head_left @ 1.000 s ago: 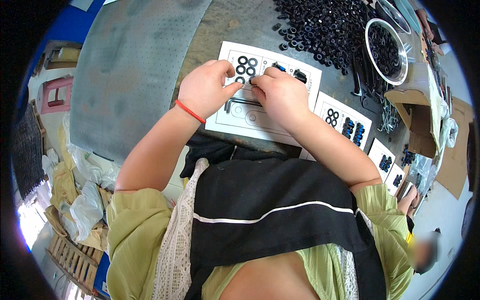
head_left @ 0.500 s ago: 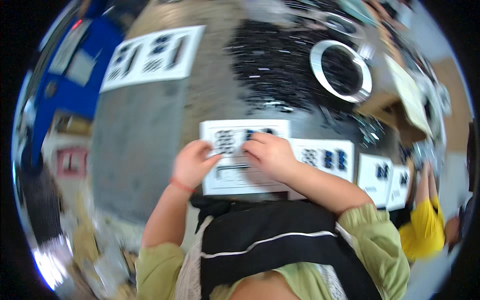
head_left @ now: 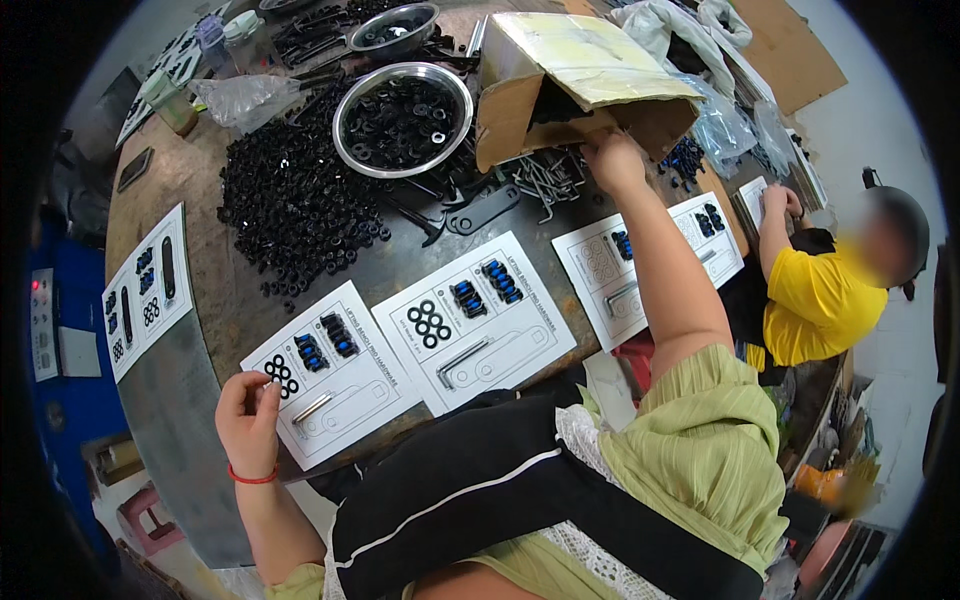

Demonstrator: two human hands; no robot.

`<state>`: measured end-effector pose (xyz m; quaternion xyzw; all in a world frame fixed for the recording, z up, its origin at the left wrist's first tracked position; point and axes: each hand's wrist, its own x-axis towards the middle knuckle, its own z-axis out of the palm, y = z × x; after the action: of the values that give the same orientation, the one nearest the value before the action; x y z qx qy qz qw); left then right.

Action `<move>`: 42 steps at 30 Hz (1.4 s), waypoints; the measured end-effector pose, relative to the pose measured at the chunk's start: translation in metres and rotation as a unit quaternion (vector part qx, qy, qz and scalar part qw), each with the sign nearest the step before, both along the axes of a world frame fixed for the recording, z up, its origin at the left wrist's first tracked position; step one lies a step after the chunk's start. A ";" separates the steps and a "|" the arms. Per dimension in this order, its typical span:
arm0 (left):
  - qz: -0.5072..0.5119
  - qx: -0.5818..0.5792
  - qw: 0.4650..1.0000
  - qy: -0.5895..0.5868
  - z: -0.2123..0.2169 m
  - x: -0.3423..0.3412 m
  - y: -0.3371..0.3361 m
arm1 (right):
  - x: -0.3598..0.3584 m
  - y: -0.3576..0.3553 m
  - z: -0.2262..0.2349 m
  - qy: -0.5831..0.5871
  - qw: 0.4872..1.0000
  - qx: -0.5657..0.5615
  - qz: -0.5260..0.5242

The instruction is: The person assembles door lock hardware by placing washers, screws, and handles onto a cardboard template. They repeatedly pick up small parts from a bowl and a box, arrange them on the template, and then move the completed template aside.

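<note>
My left hand, with a red band at the wrist, curls its fingers onto the left corner of a white card. The card carries black washers, blue parts and a metal hex key. My right hand is stretched far across the table. It reaches into a heap of metal hex keys under the flap of a cardboard box. Its fingertips are hidden among the keys.
Two more filled cards lie along the table's near edge. A steel bowl of black washers and a big loose pile of them sit beyond. A person in yellow works at the right.
The view has swung and the table is seen from farther back. My right hand has left the card and reached out to the hex keys by the box. My left hand stays at the card.
</note>
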<state>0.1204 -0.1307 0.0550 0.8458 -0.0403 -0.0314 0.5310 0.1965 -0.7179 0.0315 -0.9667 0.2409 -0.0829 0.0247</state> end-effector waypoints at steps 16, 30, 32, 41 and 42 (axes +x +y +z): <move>-0.066 0.123 0.989 -0.048 0.013 -0.007 -0.095 | 0.083 -0.075 -0.049 -0.023 0.992 0.019 0.120; -0.112 0.029 0.992 0.057 0.023 -0.013 -0.147 | -0.060 -0.008 0.033 -0.235 0.786 0.572 -0.007; -0.162 -0.052 0.982 0.081 0.012 -0.015 -0.170 | -0.082 0.034 0.037 -0.177 0.686 0.704 0.040; -0.118 -0.416 0.889 0.149 -0.014 -0.034 -0.179 | -0.135 0.219 0.014 0.043 0.427 0.896 0.117; -0.092 -0.436 0.881 0.161 -0.018 -0.039 -0.171 | -0.138 0.228 0.013 0.043 0.458 0.880 0.119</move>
<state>0.0815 -0.3014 0.0374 0.5049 -0.0419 -0.1949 0.8398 0.0587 -0.4900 0.0444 -0.4534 0.0698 0.2186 0.8612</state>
